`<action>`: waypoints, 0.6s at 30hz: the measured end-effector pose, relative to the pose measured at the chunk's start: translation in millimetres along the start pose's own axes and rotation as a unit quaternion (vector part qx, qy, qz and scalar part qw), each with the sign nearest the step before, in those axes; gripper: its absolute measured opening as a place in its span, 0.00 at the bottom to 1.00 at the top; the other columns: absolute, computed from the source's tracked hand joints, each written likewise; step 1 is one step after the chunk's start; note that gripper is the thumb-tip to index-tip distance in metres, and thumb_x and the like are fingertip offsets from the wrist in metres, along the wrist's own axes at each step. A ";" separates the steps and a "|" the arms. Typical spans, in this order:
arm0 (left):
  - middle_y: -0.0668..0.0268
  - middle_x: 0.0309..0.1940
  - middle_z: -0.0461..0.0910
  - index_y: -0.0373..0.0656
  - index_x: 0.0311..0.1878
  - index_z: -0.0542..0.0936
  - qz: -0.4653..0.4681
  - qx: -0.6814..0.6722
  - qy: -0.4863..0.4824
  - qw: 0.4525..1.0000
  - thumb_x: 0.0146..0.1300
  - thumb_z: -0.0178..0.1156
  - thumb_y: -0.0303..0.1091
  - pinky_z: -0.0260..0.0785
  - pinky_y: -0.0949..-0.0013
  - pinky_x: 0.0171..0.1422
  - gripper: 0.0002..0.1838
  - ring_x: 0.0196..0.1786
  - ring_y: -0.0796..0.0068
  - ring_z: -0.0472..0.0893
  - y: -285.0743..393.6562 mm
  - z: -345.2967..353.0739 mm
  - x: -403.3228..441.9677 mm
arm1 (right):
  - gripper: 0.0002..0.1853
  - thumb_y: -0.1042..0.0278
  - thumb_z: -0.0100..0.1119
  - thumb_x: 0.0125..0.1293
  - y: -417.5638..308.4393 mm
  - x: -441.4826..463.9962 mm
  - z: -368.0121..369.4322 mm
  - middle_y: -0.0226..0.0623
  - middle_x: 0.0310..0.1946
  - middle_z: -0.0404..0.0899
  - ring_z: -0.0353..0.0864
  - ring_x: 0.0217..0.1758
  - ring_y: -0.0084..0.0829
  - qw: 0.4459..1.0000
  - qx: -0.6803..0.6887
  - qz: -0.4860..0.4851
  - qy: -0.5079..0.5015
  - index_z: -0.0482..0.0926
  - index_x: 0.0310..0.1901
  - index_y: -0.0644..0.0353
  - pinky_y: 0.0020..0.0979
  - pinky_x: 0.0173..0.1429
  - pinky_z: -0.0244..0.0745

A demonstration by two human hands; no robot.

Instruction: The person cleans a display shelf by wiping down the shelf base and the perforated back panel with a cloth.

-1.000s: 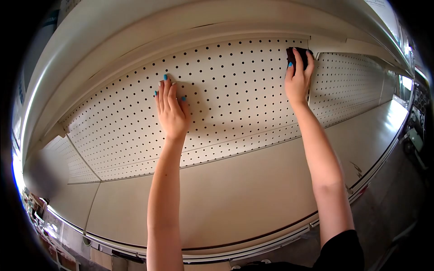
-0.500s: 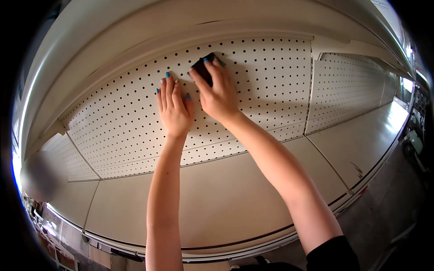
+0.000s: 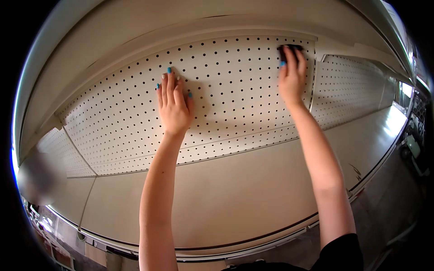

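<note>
My left hand point(image 3: 174, 106) lies flat with fingers stretched out against the white pegboard back panel point(image 3: 235, 97), left of its middle. It holds nothing. Near the panel's upper right corner, my right hand point(image 3: 293, 79) presses a black sponge point(image 3: 289, 49) to the perforated surface. The fingers lie over the sponge and cover much of it, so only its dark upper edge and sides show. Motion slightly smears this hand.
Below the panel runs a wide beige shelf deck point(image 3: 235, 198). Another shelf point(image 3: 194, 22) overhangs the top. A bracket point(image 3: 323, 49) and a neighbouring pegboard bay point(image 3: 350, 88) stand at the right. A blurred round shape point(image 3: 40, 178) is at the left edge.
My right hand has slid the black sponge far to the right across the pegboard, from beside my left hand to the upper right corner. My left hand has stayed almost still.
</note>
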State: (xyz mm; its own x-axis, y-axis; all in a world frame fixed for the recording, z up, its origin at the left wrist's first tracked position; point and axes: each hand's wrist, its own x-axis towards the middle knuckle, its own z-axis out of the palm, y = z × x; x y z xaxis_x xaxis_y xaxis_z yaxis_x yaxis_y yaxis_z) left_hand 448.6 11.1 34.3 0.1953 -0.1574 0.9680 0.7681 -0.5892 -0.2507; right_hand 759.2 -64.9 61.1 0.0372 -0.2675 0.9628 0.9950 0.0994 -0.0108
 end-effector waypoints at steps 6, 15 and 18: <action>0.46 0.66 0.63 0.34 0.59 0.68 0.002 -0.008 0.017 1.000 0.58 0.52 0.29 0.53 0.46 0.71 0.24 0.70 0.46 0.62 0.6 4.1 -0.6 | 0.24 0.74 0.51 0.63 27.1 0.7 -15.9 0.44 0.60 0.66 0.69 0.61 0.48 0.995 -0.065 0.071 0.012 0.71 0.61 0.48 0.43 0.60 0.70; 0.46 0.67 0.62 0.33 0.59 0.67 0.003 -0.019 0.014 1.000 0.59 0.53 0.32 0.52 0.45 0.71 0.25 0.70 0.44 0.61 2.3 4.5 0.0 | 0.27 0.80 0.54 0.55 -90.6 -21.4 27.9 0.45 0.55 0.72 0.72 0.58 0.50 0.983 0.097 -0.147 -0.044 0.73 0.59 0.51 0.46 0.62 0.68; 0.45 0.67 0.62 0.33 0.60 0.67 0.007 -0.017 0.002 1.000 0.58 0.53 0.34 0.52 0.45 0.72 0.26 0.71 0.45 0.60 1.3 0.7 -0.1 | 0.22 0.73 0.53 0.58 -127.1 -33.6 26.2 0.42 0.57 0.73 0.72 0.60 0.47 0.962 0.104 -0.235 -0.095 0.75 0.56 0.49 0.48 0.66 0.63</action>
State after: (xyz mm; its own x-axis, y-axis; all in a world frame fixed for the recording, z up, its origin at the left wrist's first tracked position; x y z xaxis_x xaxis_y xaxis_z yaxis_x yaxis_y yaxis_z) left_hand 450.0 10.9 33.9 0.2038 -0.1691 0.9643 0.7440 -0.6135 -0.2648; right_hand 629.0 -43.4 37.2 -0.4485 -0.1522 0.8807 0.8573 0.2055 0.4720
